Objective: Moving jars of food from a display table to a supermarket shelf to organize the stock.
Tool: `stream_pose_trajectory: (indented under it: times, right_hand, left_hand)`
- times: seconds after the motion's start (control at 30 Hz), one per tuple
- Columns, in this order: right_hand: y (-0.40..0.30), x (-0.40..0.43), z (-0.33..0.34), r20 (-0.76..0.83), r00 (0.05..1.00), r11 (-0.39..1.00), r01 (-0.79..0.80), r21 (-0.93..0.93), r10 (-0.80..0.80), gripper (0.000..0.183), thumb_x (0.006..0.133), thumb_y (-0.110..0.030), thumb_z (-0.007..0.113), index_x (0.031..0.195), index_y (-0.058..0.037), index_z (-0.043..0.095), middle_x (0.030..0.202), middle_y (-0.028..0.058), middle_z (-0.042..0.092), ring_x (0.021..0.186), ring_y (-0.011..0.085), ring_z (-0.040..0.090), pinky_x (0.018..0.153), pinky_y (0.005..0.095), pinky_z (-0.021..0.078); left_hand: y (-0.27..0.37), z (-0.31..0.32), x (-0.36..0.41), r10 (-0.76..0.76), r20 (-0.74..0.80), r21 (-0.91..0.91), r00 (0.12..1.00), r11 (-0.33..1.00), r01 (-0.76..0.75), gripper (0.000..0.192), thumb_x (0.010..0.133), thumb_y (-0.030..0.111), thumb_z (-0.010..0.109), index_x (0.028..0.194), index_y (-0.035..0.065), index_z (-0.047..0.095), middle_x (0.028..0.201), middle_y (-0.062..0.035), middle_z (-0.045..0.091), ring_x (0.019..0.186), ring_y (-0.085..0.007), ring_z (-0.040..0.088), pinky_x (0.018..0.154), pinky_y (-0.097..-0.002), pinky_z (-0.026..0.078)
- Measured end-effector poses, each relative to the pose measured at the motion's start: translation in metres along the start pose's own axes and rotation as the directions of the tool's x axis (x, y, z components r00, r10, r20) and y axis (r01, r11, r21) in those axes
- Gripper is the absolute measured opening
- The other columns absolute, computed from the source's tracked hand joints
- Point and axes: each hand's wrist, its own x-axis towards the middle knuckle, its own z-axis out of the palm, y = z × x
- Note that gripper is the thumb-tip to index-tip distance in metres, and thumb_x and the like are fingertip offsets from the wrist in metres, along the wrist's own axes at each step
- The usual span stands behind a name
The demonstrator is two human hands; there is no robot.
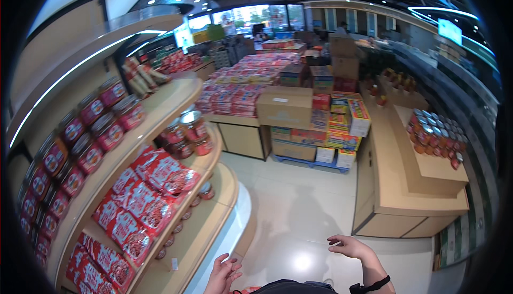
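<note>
My left hand point(223, 272) is raised low in the view, fingers apart and slightly curled, holding nothing. It is nearest to the lower edge of the curved wooden shelf unit point(216, 204). To the right, my right hand point(346, 246) reaches out over the glossy tiled floor point(280, 214) with its fingers apart and nothing in them. Red printed pouches point(138, 198) lie in rows on the middle shelf at the left. Above them stand plastic jars with dark lids point(90, 152). More lidded jars point(196, 127) are stacked at the shelf's rounded end.
A wooden counter point(417, 204) with grouped cans or jars point(437, 135) stands at the right. Ahead, cartons point(284, 107) and colourful boxes are piled on a blue pallet point(308, 164), beside a display of pink-red packages point(232, 97). A distant person point(342, 28) is behind the cartons.
</note>
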Motion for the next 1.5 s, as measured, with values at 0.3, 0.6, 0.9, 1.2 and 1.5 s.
stream_pose_trajectory:
  times: [0.3, 0.6, 0.9, 1.2, 1.5]
  right_hand:
    - [0.184, -0.140, -0.118, -0.389, 0.915, 0.983, -0.042, 0.179, 0.110, 0.053, 0.088, -0.031, 0.072, 0.130, -0.0015, 0.057, 0.123, 0.0144, 0.064, 0.103, 0.0246, 0.064, 0.088, 0.0345, 0.0512]
    - [0.236, -0.211, -0.228, -0.686, 0.716, 0.977, -0.211, -0.037, 0.129, 0.054, 0.085, -0.038, 0.069, 0.128, -0.0086, 0.058, 0.119, 0.0192, 0.062, 0.104, 0.0354, 0.062, 0.089, 0.0410, 0.0506]
    - [0.290, -0.230, -0.384, -0.773, 0.541, 0.792, -0.605, -0.084, 0.332, 0.050, 0.083, -0.034, 0.070, 0.125, -0.0083, 0.059, 0.118, 0.0170, 0.061, 0.107, 0.0364, 0.060, 0.091, 0.0434, 0.0494]
    - [0.361, -0.228, -0.558, -0.808, 0.497, 0.806, -0.590, -0.048, 0.316, 0.047, 0.084, -0.035, 0.067, 0.122, -0.0081, 0.062, 0.118, 0.0174, 0.063, 0.106, 0.0364, 0.061, 0.090, 0.0433, 0.0505]
    - [0.479, -0.179, -0.789, -0.790, 0.536, 0.665, -0.710, -0.232, 0.297, 0.046, 0.086, -0.031, 0.065, 0.128, -0.0146, 0.056, 0.127, 0.0151, 0.055, 0.115, 0.0338, 0.057, 0.094, 0.0441, 0.0506]
  left_hand:
    - [-0.060, 0.279, 0.072, -0.237, 0.649, 0.245, 0.723, 0.965, 0.096, 0.044, 0.100, 0.014, 0.051, 0.139, 0.0076, 0.034, 0.137, -0.0146, 0.040, 0.122, -0.0275, 0.052, 0.097, -0.0397, 0.048]
    - [-0.131, 0.481, 0.124, -0.485, 0.759, 0.488, 0.433, 0.866, 0.114, 0.038, 0.096, 0.017, 0.056, 0.131, 0.0050, 0.046, 0.130, -0.0096, 0.052, 0.116, -0.0205, 0.056, 0.094, -0.0396, 0.046]
    - [-0.197, 0.651, 0.187, -0.559, 0.767, 0.528, 0.315, 0.829, 0.183, 0.038, 0.095, 0.024, 0.061, 0.126, 0.0051, 0.051, 0.125, -0.0085, 0.056, 0.114, -0.0206, 0.057, 0.092, -0.0375, 0.047]
    - [-0.215, 0.761, 0.220, -0.526, 0.794, 0.493, 0.303, 0.850, 0.184, 0.035, 0.095, 0.020, 0.059, 0.125, 0.0041, 0.050, 0.127, -0.0087, 0.054, 0.114, -0.0212, 0.056, 0.091, -0.0361, 0.048]
    - [-0.254, 0.796, 0.193, -0.370, 0.575, 0.317, 0.730, 0.923, 0.218, 0.031, 0.095, 0.014, 0.056, 0.124, 0.0056, 0.052, 0.126, -0.0082, 0.054, 0.114, -0.0230, 0.055, 0.090, -0.0368, 0.047]
